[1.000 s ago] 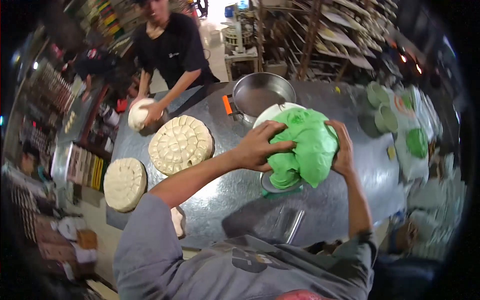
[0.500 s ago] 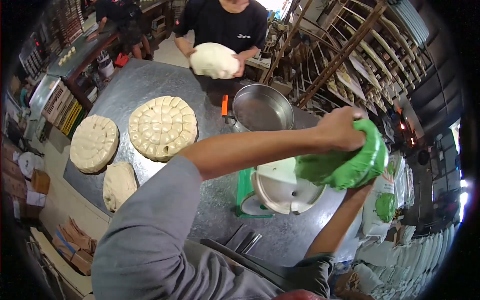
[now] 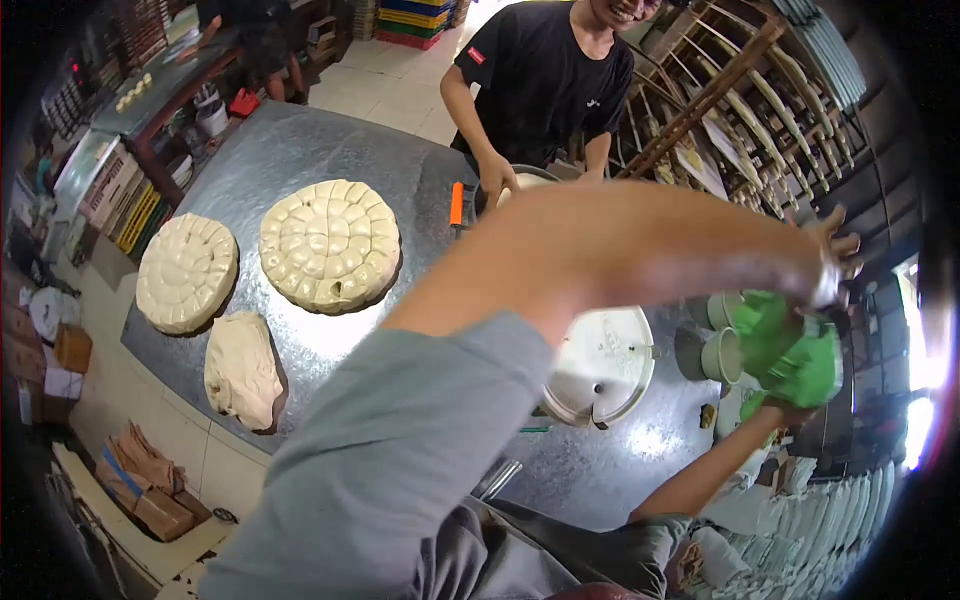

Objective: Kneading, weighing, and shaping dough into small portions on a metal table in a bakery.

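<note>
My left arm crosses the middle of the view; my blurred left hand [image 3: 832, 250] is raised at the right, fingers spread, above the green dough [image 3: 805, 355]. My right hand [image 3: 785, 408] grips the green dough from below. Left of it, beside two pale green cups [image 3: 720, 355], sits a scale's white plate [image 3: 598, 365], nothing visible on it. On the metal table stand two scored round pale doughs [image 3: 328, 245] [image 3: 186, 272] and a rough dough lump [image 3: 240, 370].
Across the table a person [image 3: 540, 80] has hands at the pot with orange handle [image 3: 456, 203], mostly hidden by my arm. Racks [image 3: 720, 110] with long trays stand behind. Another person [image 3: 260, 50] works at a side bench [image 3: 135, 120]. Sacks [image 3: 820, 500] lie lower right.
The green dough has moved right off the scale. My left hand has lifted away from it and opened. The co-worker has lowered the white dough toward the pot.
</note>
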`<state>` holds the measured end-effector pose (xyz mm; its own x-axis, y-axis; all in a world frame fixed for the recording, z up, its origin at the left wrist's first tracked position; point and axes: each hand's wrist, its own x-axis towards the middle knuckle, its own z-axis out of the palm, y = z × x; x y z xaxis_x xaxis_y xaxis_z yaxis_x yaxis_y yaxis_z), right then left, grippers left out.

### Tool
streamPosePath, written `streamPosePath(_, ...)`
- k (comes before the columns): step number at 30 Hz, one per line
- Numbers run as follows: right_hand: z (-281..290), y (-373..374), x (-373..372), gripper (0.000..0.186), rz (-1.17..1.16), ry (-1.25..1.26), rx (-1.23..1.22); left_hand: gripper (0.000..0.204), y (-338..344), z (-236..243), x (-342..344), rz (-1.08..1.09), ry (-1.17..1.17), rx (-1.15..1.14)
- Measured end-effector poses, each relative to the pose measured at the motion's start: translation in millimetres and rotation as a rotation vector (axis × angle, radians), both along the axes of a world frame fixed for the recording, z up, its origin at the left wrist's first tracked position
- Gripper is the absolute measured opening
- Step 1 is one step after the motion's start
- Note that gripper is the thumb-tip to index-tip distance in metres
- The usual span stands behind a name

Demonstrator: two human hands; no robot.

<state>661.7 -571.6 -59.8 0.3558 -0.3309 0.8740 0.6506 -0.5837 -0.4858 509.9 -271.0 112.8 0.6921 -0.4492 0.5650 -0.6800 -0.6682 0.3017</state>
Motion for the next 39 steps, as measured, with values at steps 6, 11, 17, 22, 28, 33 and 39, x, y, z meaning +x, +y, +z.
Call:
streamPosePath(6,-266,2,-134,0.064,0.059,0.828,-0.542,0.051,213,-4,-172,0.363,-0.319,0.398)
streamPosePath(11,-332,-24,-262,0.065,0.049,1.155,-1.013,0.046,305,-131,-460,1.018,0.134,0.07)
streamPosePath(17,-306,-2,-380,0.069,0.423,1.638,-0.453,0.023,163,-357,-688,1.752,0.38,-0.788)
streamPosePath(22,-364,43,-471,0.087,0.172,1.454,-0.58,0.032,111,-419,-760,1.949,0.543,-0.776)
streamPosePath(28,-392,69,-473,0.063,-0.012,1.283,-0.71,0.043,213,-433,-758,1.746,0.417,-0.806)
streamPosePath(33,-347,103,-502,0.034,0.239,1.384,-0.113,0.067,293,-453,-709,1.677,0.569,-1.025)
streamPosePath(39,-303,224,-624,0.028,1.074,2.049,0.73,0.085,345,-455,-664,1.24,0.729,-0.729)
